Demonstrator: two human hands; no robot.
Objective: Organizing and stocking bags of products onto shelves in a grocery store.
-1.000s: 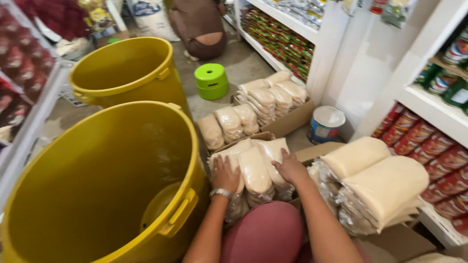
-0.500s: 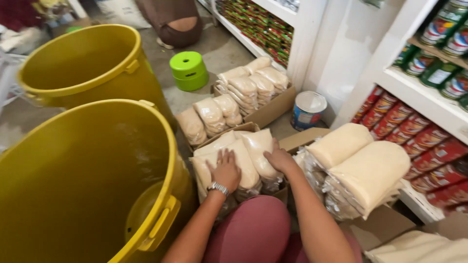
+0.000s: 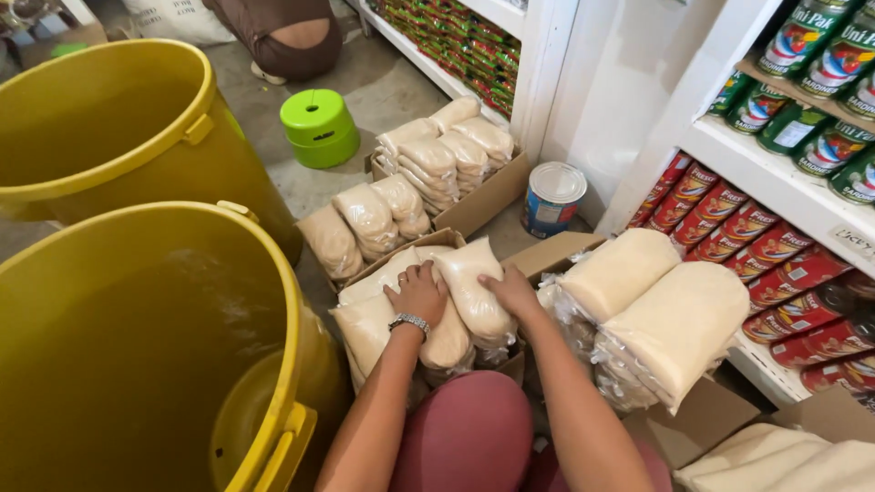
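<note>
Both hands down on clear plastic bags of pale cream-coloured grain (image 3: 469, 292), stacked upright in an open brown cardboard box (image 3: 547, 258) on the floor just ahead of the knees. Left hand (image 3: 417, 293), wristwatch on, palm flat on one bag, fingers together and slightly curled over its top. Right hand (image 3: 512, 292) pressing the side of the neighbouring bag, fingers together, nothing clamped or lifted. Box looks nearly full, bags packed edge to edge; judging by that, little room left.

Further away, a second cardboard box (image 3: 492, 196) already filled with the same bags, and a loose row of bags (image 3: 365, 223) on the concrete floor beside it. To the right, larger bundles of bagged grain (image 3: 670, 319) leaning near the shelf. Two big yellow plastic drums (image 3: 128, 137) at left, nearer one apparently almost empty. Small lime-green plastic stool (image 3: 317, 126) beyond; blue-and-white tin with a plastic lid (image 3: 552, 199) by the white shelf post. Red-labelled cans (image 3: 756, 260) on the lower shelf, green-labelled cans (image 3: 802, 109) above. Another person crouching at the top edge (image 3: 283, 32).
</note>
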